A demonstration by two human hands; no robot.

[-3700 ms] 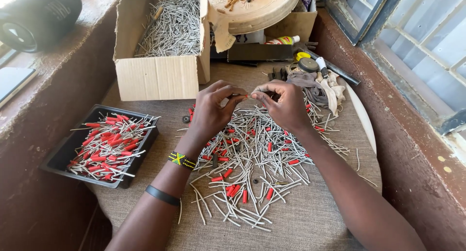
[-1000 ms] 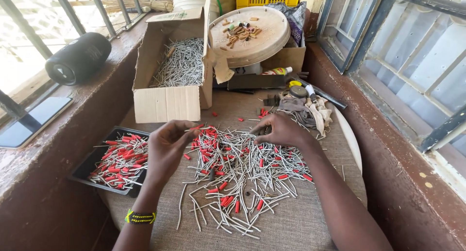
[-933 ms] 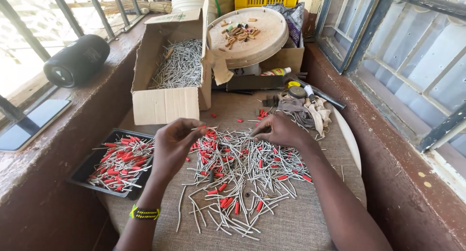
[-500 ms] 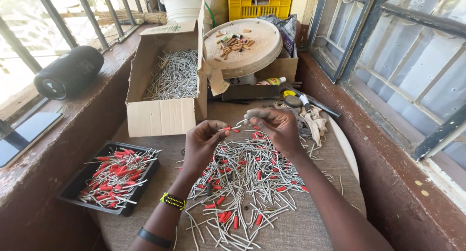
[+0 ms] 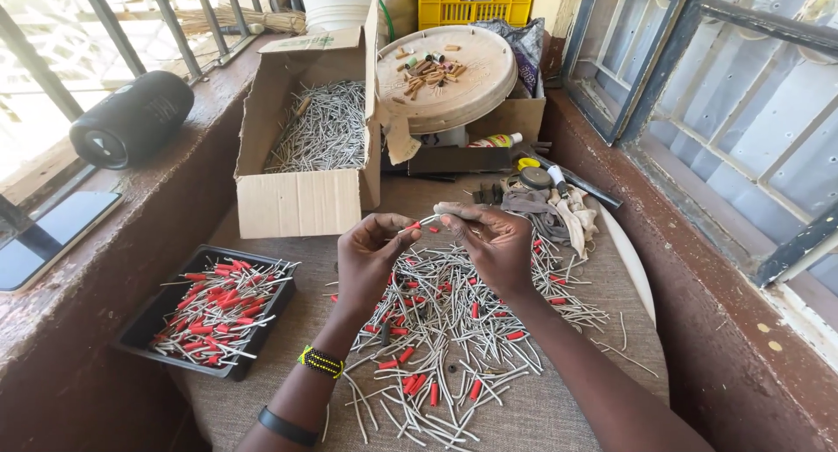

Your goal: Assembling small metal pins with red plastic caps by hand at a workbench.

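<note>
Pin pile (image 5: 454, 338) spread on table (image 5: 559, 417), centre. Tray (image 5: 140, 330) placed left of it; open box (image 5: 301, 203) set behind tray; round lid (image 5: 471, 94) behind, right of box.

A thin grey metal pin (image 5: 426, 222) with a small red sleeve (image 5: 416, 227) near its left end was held almost level between the two hands, above the desk. Beneath it lay a loose heap of pins (image 5: 454, 330), grey and criss-crossed, with short red sleeves (image 5: 407, 355) scattered among them, mostly toward the near side.
</note>
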